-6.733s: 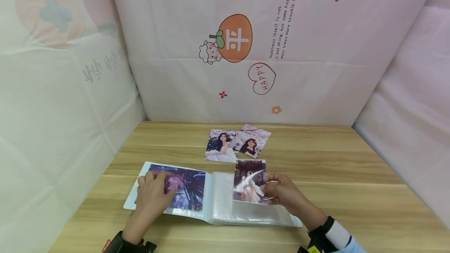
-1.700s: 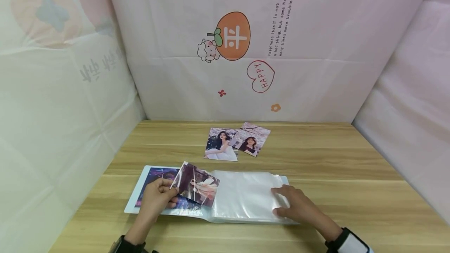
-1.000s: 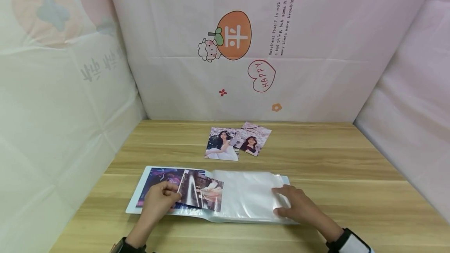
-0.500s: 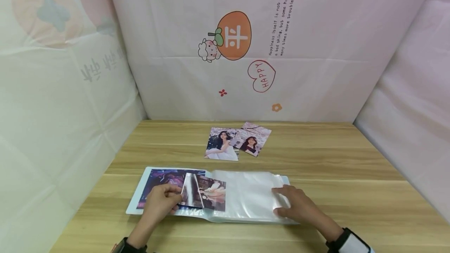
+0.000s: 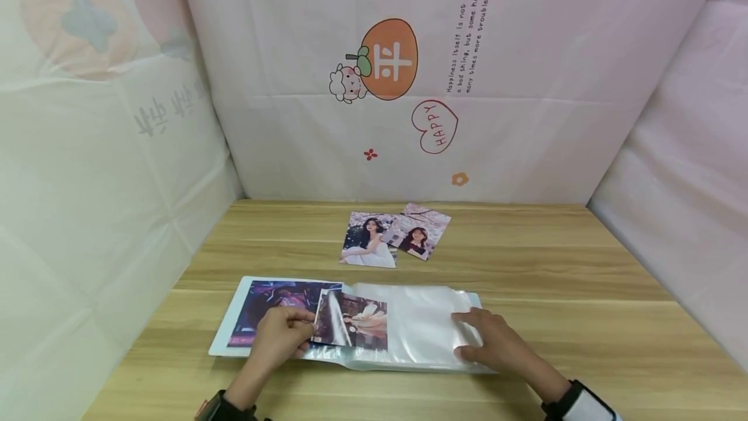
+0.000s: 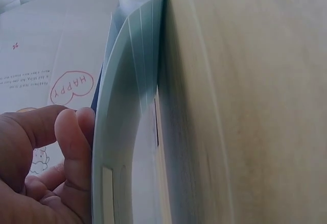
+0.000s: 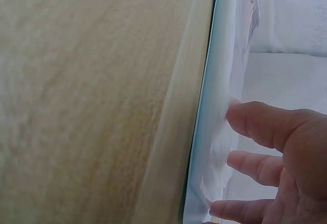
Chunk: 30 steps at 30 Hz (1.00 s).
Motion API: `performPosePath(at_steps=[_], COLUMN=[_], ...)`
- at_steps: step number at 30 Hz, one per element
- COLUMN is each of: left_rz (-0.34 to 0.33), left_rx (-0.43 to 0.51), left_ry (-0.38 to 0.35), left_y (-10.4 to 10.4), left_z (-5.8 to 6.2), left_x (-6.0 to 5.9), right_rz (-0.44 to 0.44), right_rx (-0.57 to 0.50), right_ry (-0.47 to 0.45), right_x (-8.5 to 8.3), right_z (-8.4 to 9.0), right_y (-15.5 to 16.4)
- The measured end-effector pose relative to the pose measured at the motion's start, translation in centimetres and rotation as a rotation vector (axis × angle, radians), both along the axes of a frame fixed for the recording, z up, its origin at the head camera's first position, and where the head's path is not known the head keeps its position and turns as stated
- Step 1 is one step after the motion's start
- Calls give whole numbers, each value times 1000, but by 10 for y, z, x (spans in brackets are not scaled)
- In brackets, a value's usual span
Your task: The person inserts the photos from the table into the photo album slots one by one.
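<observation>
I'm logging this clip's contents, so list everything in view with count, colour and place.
photo album: one, pale blue cover with clear sleeves, lying open on the near part of the table.
held photo: one, dark with a pale figure, partly slid into the right-hand sleeve.
sleeved photo: one, purple and blue, in the album's left page.
loose photos: two, overlapping, pinkish and dark, on the table beyond the album.
table: one, light wood grain.
backdrop cloth: white-pink with orange fruit, a sheep and a "HAPPY" heart, behind and at both sides.
left hand: pinches the held photo's left edge.
right hand: fingers rest flat on the clear sleeve's right end.
</observation>
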<state>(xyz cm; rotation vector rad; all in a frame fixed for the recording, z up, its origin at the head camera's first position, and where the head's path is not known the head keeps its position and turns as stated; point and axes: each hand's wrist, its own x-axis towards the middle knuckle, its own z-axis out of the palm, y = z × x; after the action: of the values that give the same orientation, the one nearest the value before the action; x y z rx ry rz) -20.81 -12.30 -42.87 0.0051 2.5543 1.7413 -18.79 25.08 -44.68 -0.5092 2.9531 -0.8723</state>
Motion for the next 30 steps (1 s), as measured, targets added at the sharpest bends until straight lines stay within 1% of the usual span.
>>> performPosePath(at_steps=[6,13,18,24,30], left_rz=[-42,-94,-132,-154,-171], left_rx=[7,33,33,-2,2], left_ry=[15,-13,-8,-7,-44], left_y=[7,16,23,31,36], left_z=[-1,-3,-5,-6,-3], left_x=[0,-4,-6,-9,-11], right_rz=[-1,3,5,11,12], right_rx=[-2,-4,2,0,4], right_ry=[-2,2,15,16,22], right_x=[1,2,1,0,1], right_z=[1,1,0,1,2], right_y=[0,1,1,0,-2])
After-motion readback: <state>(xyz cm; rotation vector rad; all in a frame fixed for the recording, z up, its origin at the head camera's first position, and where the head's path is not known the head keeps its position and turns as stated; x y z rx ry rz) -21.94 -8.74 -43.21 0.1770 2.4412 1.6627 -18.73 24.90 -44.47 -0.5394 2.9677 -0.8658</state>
